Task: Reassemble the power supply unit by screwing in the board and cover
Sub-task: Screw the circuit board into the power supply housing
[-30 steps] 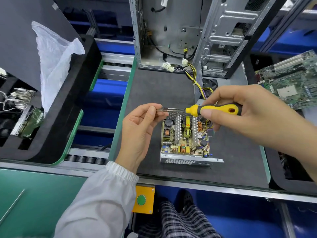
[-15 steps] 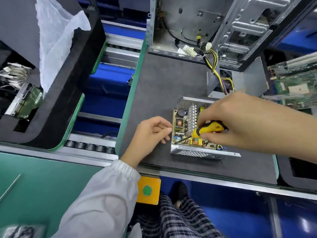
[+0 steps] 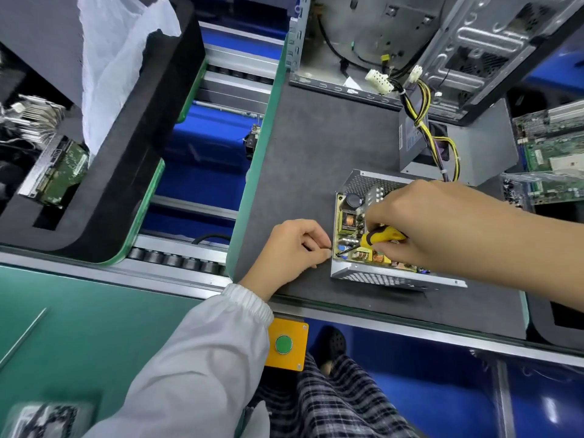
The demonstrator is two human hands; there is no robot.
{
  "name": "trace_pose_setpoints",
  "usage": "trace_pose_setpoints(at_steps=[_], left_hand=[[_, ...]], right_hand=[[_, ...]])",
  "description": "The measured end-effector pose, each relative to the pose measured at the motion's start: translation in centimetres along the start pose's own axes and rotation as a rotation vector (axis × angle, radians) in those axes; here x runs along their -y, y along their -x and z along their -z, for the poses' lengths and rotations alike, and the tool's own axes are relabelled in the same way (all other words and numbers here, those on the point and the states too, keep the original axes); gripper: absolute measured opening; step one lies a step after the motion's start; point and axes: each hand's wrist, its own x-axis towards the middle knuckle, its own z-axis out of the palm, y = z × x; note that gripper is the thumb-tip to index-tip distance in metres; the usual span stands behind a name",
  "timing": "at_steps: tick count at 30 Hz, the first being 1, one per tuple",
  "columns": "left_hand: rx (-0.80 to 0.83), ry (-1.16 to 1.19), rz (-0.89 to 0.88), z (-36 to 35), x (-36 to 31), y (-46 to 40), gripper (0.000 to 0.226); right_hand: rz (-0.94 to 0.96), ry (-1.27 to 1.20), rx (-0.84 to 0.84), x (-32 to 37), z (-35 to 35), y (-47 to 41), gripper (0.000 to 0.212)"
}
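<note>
The fingers of the left hand are curled in, their tips bunched against the near left corner of the power supply unit; whether they pinch a screw there is too small to tell. Its wrist comes up out of a white sleeve that crosses the counter edge. The one open unit sits on the dark counter mat near the front edge, its perforated metal case holding a single yellowish board crowded with coils and capacitors. The right hand reaches in from the right over the board, fingers wrapped around the yellow and black handle of one screwdriver, whose shaft slants down and left so the tip meets the board's near left corner, just beside the left fingertips. Behind, a second grey supply box trails yellow and black wires; its side label is unreadable. An orange box with one green button hangs below the counter.
</note>
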Motion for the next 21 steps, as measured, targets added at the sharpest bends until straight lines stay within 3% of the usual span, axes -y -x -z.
trace_pose_setpoints(at_steps=[14,18,21], left_hand=[[-0.018,-0.132,0.0,-0.6,-1.0,-0.3,0.021],[-0.024,-0.124,-0.051,-0.8,-1.0,-0.1,0.024],[-0.013,-0.109,-0.064,-0.7,-1.0,0.0,0.022]], right_hand=[[-0.003,0.058,0.05,0.4,-0.3,-0.5,0.022],[-0.04,0.228,0.07,0.6,0.0,-0.7,0.031],[-0.053,0.36,0.064,1.2,-0.2,-0.9,0.015]])
